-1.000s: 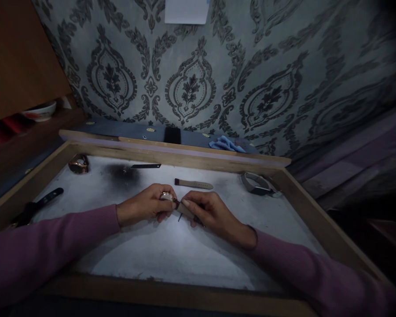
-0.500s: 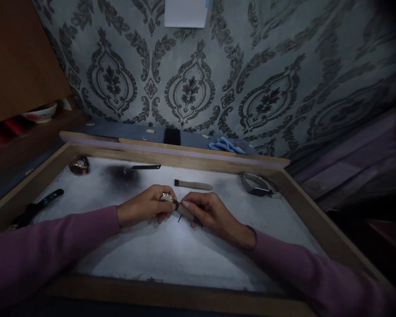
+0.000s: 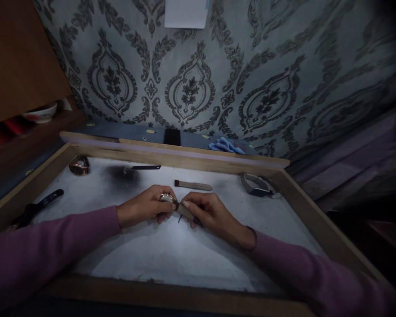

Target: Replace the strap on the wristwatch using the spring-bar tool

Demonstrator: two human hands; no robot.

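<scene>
A white table (image 3: 171,264) edged with a raised wooden rim is occupied near its middle by 2 hands, set close together. The right hand (image 3: 214,218) is nearly closed, and a beige-lined strap (image 3: 186,213) is pinched between its thumb and fingers. The left hand (image 3: 148,206) is curled, and a gold-rimmed watch (image 3: 166,198) is gripped in it; the strap's end is brought up to its fingertips, though whether strap and watch are joined cannot be told. Beyond the hands, 1 loose strap (image 3: 194,185) is laid flat. Below the pinched strap, a thin dark piece (image 3: 180,219) is seen jutting.
</scene>
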